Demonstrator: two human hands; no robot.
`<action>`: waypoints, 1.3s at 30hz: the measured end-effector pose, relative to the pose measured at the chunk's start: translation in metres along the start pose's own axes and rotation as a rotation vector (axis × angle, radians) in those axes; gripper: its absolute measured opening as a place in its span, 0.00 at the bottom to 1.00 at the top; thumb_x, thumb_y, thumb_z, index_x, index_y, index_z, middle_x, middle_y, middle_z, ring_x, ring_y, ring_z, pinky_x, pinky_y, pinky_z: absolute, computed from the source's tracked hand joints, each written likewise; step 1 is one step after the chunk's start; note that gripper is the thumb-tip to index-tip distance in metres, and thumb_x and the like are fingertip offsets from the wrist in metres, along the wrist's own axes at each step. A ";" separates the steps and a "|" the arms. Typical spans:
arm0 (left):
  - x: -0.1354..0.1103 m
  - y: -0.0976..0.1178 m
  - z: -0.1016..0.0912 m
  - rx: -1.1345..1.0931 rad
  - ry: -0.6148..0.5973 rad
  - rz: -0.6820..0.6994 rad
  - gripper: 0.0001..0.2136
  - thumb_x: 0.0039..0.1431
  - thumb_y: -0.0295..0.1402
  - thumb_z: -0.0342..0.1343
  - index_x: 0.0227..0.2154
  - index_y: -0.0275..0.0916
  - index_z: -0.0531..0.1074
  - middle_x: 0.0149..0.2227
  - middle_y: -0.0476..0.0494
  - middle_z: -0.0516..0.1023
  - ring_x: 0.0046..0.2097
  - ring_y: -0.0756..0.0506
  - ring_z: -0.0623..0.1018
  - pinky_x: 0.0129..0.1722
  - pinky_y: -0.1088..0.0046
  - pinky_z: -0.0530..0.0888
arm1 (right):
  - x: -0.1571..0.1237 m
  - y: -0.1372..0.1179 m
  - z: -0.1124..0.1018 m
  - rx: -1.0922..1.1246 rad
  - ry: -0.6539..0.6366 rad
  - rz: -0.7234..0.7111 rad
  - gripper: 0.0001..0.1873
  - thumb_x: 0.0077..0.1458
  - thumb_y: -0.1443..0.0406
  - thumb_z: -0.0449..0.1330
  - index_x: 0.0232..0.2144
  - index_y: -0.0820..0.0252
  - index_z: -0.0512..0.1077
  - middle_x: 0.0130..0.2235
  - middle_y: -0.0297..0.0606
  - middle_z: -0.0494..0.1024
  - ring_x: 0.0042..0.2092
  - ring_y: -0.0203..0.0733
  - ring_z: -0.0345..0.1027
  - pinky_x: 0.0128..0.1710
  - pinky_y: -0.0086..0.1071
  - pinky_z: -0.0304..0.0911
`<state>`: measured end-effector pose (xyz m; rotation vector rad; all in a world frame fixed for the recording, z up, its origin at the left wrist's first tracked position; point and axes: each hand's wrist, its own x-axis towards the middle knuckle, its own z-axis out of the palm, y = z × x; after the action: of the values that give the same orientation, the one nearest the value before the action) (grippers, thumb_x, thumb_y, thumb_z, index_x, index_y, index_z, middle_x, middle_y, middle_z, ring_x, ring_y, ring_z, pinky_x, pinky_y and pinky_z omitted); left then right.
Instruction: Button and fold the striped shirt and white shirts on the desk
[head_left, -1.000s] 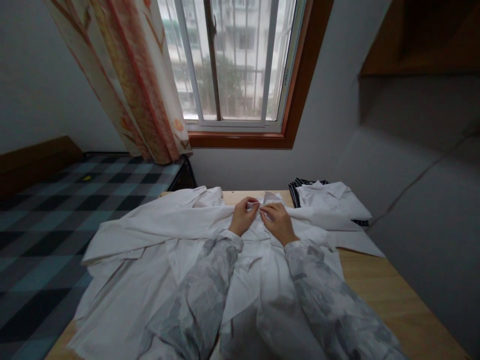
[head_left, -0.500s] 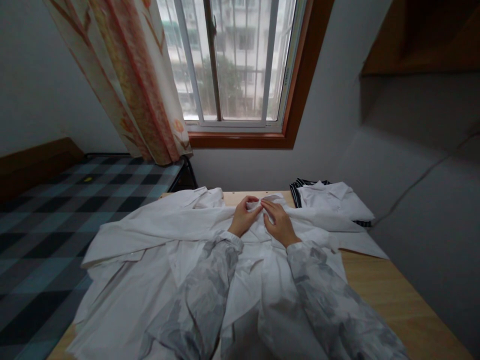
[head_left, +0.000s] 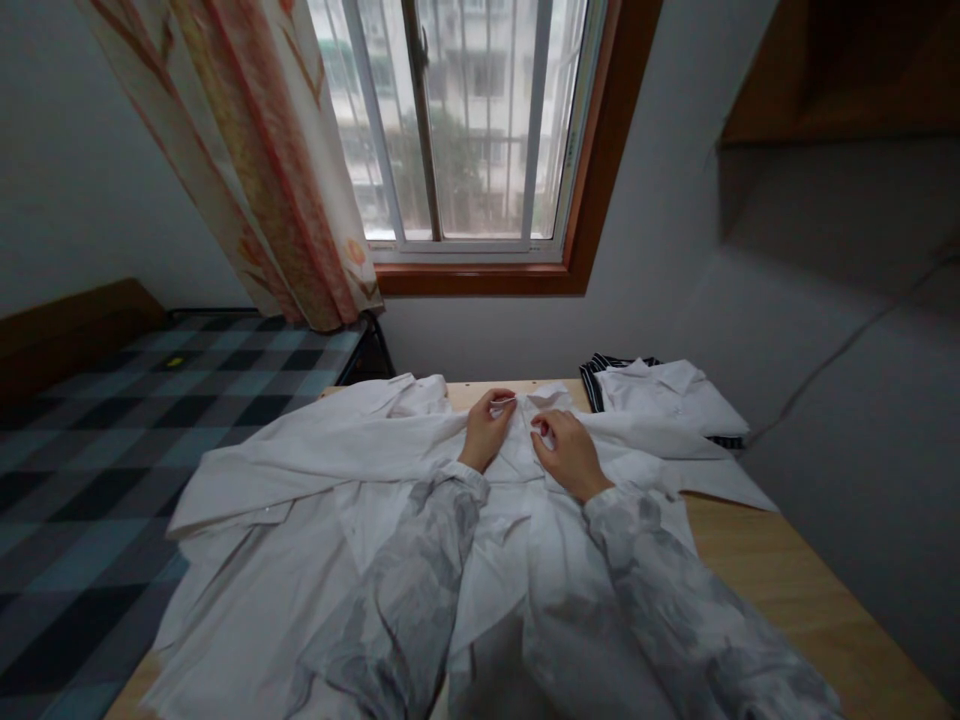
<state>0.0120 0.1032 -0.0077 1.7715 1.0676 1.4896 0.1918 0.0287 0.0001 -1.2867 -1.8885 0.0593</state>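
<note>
A white shirt lies spread out on a wooden table, collar toward the window. My left hand pinches the shirt's collar on its left side, fingers closed on the cloth. My right hand rests beside it, fingers curled and pinching the shirt's front just below the collar. Both forearms wear a grey patterned sleeve and lie over the shirt's body. The shirt's left sleeve stretches out across the table toward the bed.
A folded white garment lies on a dark striped one at the table's far right. A bed with a blue checked cover stands at the left. A patterned curtain hangs by the window. Grey walls close in right.
My hands have drawn slightly apart at the collar; the right hand has slid a little down and to the right. The view has shifted slightly.
</note>
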 end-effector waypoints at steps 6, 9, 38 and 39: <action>-0.004 0.017 -0.006 0.384 0.134 0.170 0.11 0.64 0.37 0.67 0.46 0.42 0.75 0.47 0.39 0.79 0.50 0.39 0.77 0.54 0.61 0.73 | -0.036 -0.021 -0.026 0.051 -0.153 0.001 0.14 0.62 0.68 0.62 0.50 0.54 0.75 0.45 0.42 0.82 0.47 0.51 0.74 0.49 0.42 0.69; -0.005 0.029 -0.004 0.458 0.043 0.190 0.07 0.66 0.39 0.64 0.39 0.43 0.74 0.35 0.45 0.77 0.40 0.41 0.76 0.46 0.64 0.71 | -0.050 -0.020 -0.030 0.036 -0.143 -0.010 0.14 0.62 0.66 0.64 0.51 0.55 0.74 0.50 0.45 0.81 0.52 0.54 0.73 0.55 0.46 0.70; -0.113 0.070 -0.006 0.693 -0.203 0.204 0.03 0.62 0.28 0.62 0.35 0.44 0.78 0.37 0.42 0.79 0.40 0.40 0.78 0.43 0.60 0.70 | -0.048 -0.011 -0.006 0.267 0.292 0.113 0.08 0.67 0.60 0.61 0.36 0.55 0.77 0.38 0.39 0.81 0.44 0.50 0.74 0.48 0.42 0.68; -0.113 0.072 -0.005 0.690 -0.208 0.220 0.03 0.63 0.28 0.62 0.35 0.44 0.78 0.38 0.42 0.79 0.41 0.39 0.78 0.44 0.60 0.70 | -0.050 -0.013 -0.007 0.279 0.301 0.099 0.08 0.68 0.60 0.60 0.36 0.55 0.76 0.38 0.40 0.80 0.45 0.50 0.74 0.49 0.42 0.69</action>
<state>0.0153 -0.0308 -0.0043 2.5192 1.4184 1.0767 0.1933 -0.0190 -0.0194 -1.1266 -1.5017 0.1652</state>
